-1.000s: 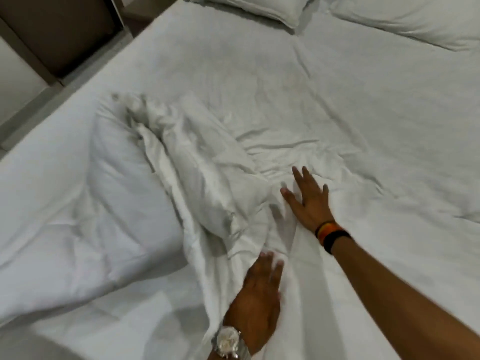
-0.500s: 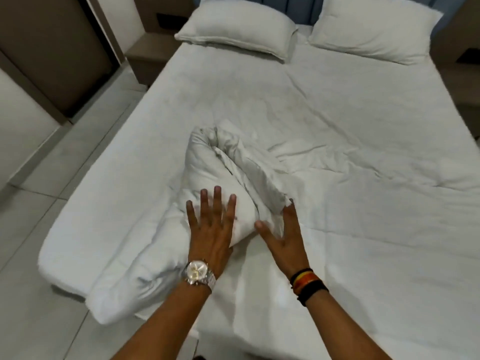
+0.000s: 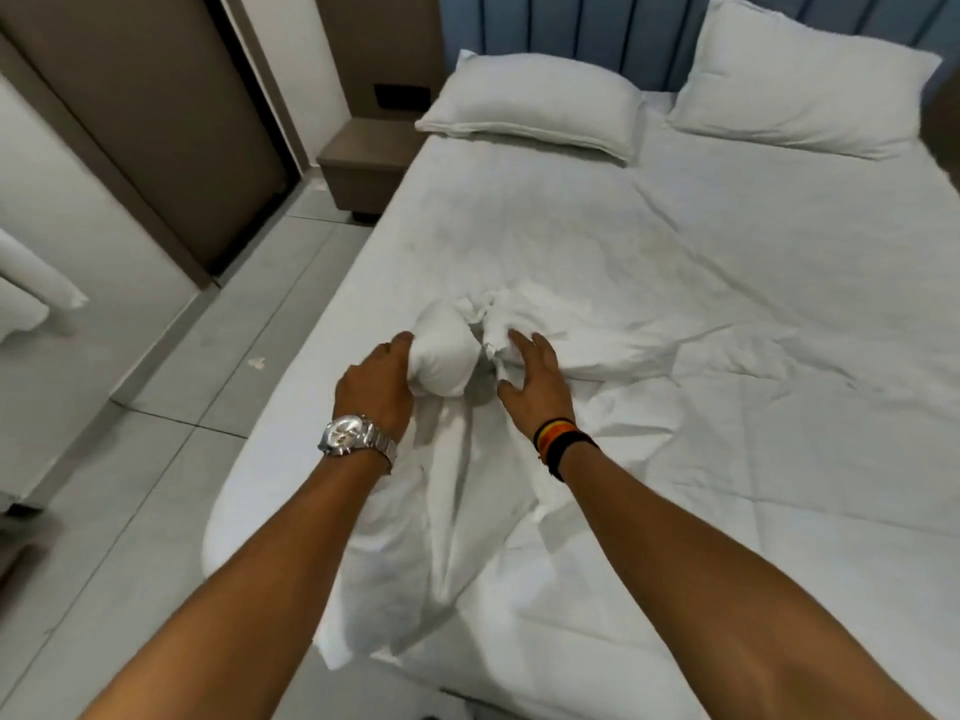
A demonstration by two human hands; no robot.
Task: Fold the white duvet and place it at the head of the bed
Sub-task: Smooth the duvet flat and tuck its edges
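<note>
The white duvet (image 3: 597,345) lies rumpled across the lower half of the bed (image 3: 571,215), bunched into a rolled lump near the left side. My left hand (image 3: 376,387), with a silver watch on the wrist, curls around the left side of that lump. My right hand (image 3: 537,379), with dark and orange bands on the wrist, rests on the crumpled folds just right of the lump, fingers spread. A long fold of duvet runs back between my forearms and hangs over the bed's near left corner.
Two white pillows (image 3: 535,114) (image 3: 802,77) lie at the head against a blue padded headboard (image 3: 561,23). A brown bedside table (image 3: 363,163) stands left of the bed. Grey tiled floor (image 3: 171,407) and a brown door (image 3: 156,111) are on the left.
The view has pulled back and up, so the whole bed shows. My left hand went from flat on the duvet to curled round the lump. My right hand stayed open and slid onto the folds.
</note>
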